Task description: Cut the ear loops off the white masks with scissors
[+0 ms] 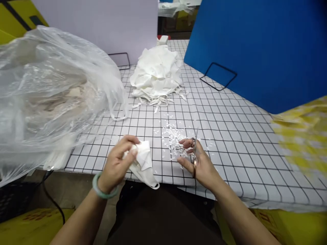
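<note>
My left hand [120,160] is closed, its thumb and fingers pinching a folded white cloth piece [145,158]. A thin loop of that cloth hangs down over the table's front edge. My right hand [196,160] holds small scissors [195,146], whose handle ring sits around a finger and whose blades point away from me. The thumb and fingers of this hand are spread apart, and the scissors are clear of the cloth. Between and beyond my hands lie many tiny white clippings [175,137]. Farther back is a heap of white cloth pieces [157,73] with narrow straps.
At the left a large clear plastic bag [58,78] holds pale cloth and overhangs the table edge. The table has a white checked cover [230,136]. A lilac panel [102,23] and a blue panel [255,44] stand behind. Yellow checked cloth [304,132] lies at right.
</note>
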The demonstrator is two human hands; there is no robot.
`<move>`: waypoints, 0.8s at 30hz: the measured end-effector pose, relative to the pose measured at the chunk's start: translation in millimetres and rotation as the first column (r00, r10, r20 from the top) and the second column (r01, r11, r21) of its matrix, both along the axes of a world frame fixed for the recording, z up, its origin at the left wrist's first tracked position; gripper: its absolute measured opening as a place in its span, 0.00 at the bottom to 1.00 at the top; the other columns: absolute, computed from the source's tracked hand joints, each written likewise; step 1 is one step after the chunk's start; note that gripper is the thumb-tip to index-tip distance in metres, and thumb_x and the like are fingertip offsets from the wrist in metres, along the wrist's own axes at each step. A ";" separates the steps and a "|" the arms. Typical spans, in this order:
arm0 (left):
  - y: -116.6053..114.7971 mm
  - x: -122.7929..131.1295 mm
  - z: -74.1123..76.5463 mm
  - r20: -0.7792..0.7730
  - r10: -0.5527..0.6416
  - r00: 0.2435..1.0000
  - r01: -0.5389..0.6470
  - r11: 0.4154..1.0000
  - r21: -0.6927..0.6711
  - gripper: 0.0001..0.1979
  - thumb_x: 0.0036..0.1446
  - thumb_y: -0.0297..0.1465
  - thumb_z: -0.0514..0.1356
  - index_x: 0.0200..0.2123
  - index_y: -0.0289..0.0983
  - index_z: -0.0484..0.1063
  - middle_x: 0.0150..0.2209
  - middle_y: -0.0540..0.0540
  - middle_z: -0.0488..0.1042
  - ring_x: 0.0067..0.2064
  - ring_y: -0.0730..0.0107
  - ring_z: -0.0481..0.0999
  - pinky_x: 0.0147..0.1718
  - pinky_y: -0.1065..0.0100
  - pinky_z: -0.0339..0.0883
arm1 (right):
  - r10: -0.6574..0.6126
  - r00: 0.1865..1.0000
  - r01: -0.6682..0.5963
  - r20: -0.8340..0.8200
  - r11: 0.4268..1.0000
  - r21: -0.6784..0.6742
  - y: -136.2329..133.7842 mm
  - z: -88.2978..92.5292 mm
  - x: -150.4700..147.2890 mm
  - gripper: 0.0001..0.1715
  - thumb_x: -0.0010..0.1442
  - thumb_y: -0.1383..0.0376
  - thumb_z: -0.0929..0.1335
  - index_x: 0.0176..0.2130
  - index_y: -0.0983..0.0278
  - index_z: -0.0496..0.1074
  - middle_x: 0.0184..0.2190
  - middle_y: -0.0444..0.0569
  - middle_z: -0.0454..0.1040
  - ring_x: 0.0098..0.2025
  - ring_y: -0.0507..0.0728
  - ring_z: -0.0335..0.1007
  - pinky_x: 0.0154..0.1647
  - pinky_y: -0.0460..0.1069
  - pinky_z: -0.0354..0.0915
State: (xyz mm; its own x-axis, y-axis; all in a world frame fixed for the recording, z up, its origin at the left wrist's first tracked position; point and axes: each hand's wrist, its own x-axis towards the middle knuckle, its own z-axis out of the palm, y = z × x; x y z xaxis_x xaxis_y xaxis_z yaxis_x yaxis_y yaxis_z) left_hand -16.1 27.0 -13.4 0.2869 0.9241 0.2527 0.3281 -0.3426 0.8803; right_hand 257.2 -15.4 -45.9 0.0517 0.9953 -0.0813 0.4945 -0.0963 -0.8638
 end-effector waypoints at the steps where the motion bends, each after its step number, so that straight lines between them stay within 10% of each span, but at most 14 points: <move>1: -0.1 -15.6 -0.2 -0.063 0.159 0.985 -0.152 0.982 0.114 0.10 0.64 0.30 0.57 0.28 0.38 0.68 0.45 0.42 0.70 0.48 0.58 0.71 0.49 0.57 0.67 | 0.022 1.000 -0.023 -0.010 0.999 -0.024 2.3 1.8 -5.8 0.31 0.55 0.43 0.73 0.49 0.57 0.64 0.52 0.54 0.72 0.48 0.62 0.72 0.48 0.60 0.70; 4: -7.1 -48.6 -13.0 -0.306 0.383 0.872 -0.324 0.919 0.225 0.10 0.57 0.28 0.59 0.44 0.37 0.71 0.51 0.39 0.68 0.50 0.55 0.71 0.48 0.55 0.69 | 0.176 0.983 -0.181 -0.050 0.972 -0.151 8.7 -0.7 -43.1 0.33 0.54 0.49 0.75 0.51 0.58 0.63 0.47 0.54 0.73 0.41 0.62 0.73 0.39 0.57 0.72; 7: -21.0 -53.0 -33.1 -0.479 0.105 0.871 -0.150 0.987 -0.056 0.30 0.54 0.27 0.60 0.61 0.38 0.63 0.56 0.37 0.66 0.47 0.57 0.74 0.42 0.58 0.73 | 0.365 0.928 -0.372 -0.079 0.923 -0.102 12.9 -10.7 -93.2 0.26 0.53 0.61 0.75 0.47 0.60 0.63 0.40 0.50 0.73 0.36 0.59 0.71 0.32 0.52 0.69; 12: -11.0 -30.0 -26.7 -0.326 0.008 0.945 -0.046 0.993 -0.108 0.09 0.56 0.21 0.56 0.36 0.38 0.72 0.36 0.47 0.72 0.38 0.64 0.73 0.38 0.65 0.70 | 0.420 0.902 -0.412 -0.095 0.906 0.091 38.3 -2.0 -127.2 0.10 0.51 0.70 0.67 0.31 0.60 0.59 0.27 0.41 0.65 0.28 0.53 0.61 0.27 0.47 0.60; 16: 74.0 0.5 38.7 -0.170 0.101 0.980 -0.085 0.991 0.101 0.05 0.58 0.23 0.57 0.31 0.36 0.70 0.32 0.48 0.71 0.33 0.67 0.69 0.33 0.66 0.66 | 0.339 0.928 -0.290 -0.154 0.918 0.271 112.7 62.1 -103.4 0.07 0.55 0.65 0.67 0.34 0.61 0.63 0.29 0.42 0.67 0.30 0.53 0.64 0.30 0.47 0.62; 20: 190.3 46.4 107.0 0.055 0.211 0.976 -0.218 0.950 0.225 0.11 0.55 0.18 0.58 0.39 0.34 0.73 0.43 0.42 0.73 0.48 0.58 0.71 0.54 0.53 0.66 | 0.006 1.000 -0.015 0.022 0.896 0.444 222.5 138.1 -64.2 0.10 0.54 0.65 0.68 0.38 0.61 0.65 0.32 0.44 0.71 0.32 0.54 0.65 0.32 0.48 0.61; 24: 228.4 87.0 88.2 0.161 0.193 0.968 -0.213 0.970 0.115 0.30 0.56 0.17 0.58 0.62 0.38 0.62 0.65 0.37 0.58 0.68 0.52 0.56 0.68 0.47 0.52 | -0.158 0.984 0.113 0.084 0.910 0.398 272.7 135.9 -28.6 0.16 0.52 0.60 0.71 0.40 0.63 0.68 0.37 0.51 0.75 0.35 0.57 0.69 0.34 0.50 0.62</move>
